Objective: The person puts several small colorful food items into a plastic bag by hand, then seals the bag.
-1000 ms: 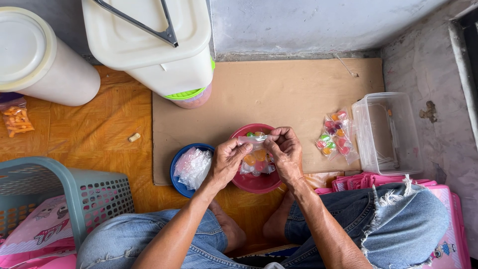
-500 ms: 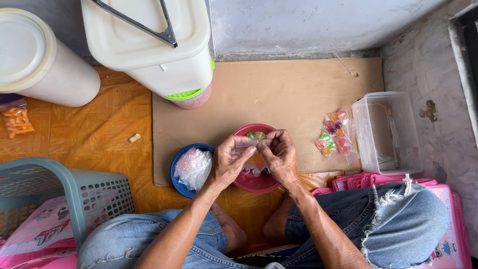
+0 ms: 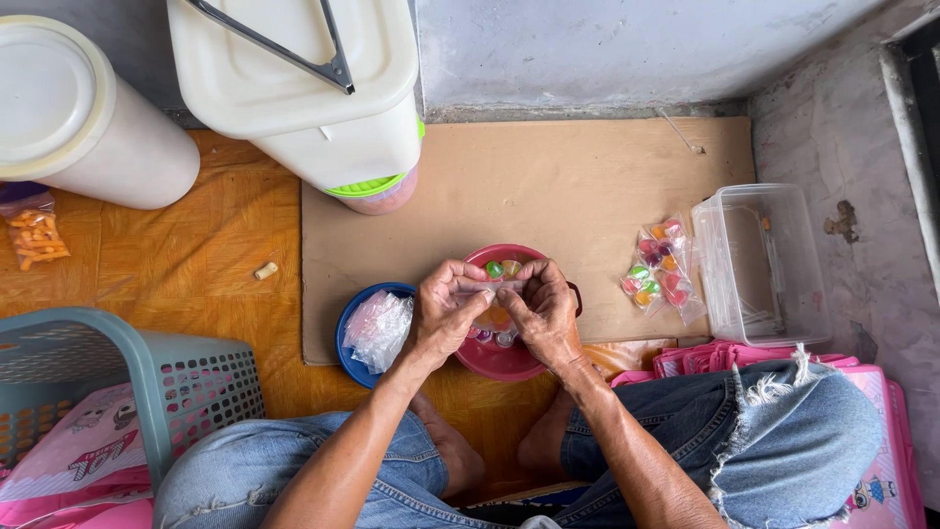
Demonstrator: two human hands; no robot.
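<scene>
My left hand (image 3: 446,312) and my right hand (image 3: 543,309) meet over a red bowl (image 3: 509,360) of small coloured candies. Together they pinch the top of a small clear plastic bag (image 3: 496,315) with candies inside it. Just left of the red bowl is a blue bowl (image 3: 351,351) holding a bunch of clear plastic bags (image 3: 380,326). Filled candy packets (image 3: 658,272) lie on the brown cardboard sheet (image 3: 548,186) to the right of my hands.
A clear plastic box (image 3: 762,264) stands at the right by the wall. Two large white lidded containers (image 3: 304,88) (image 3: 83,118) stand at the back. A grey-blue laundry basket (image 3: 127,392) is at the left. A snack bag (image 3: 34,235) lies on the orange floor.
Both hands have stayed over the red bowl, working the top of the small bag; the fingers have drawn closer together.
</scene>
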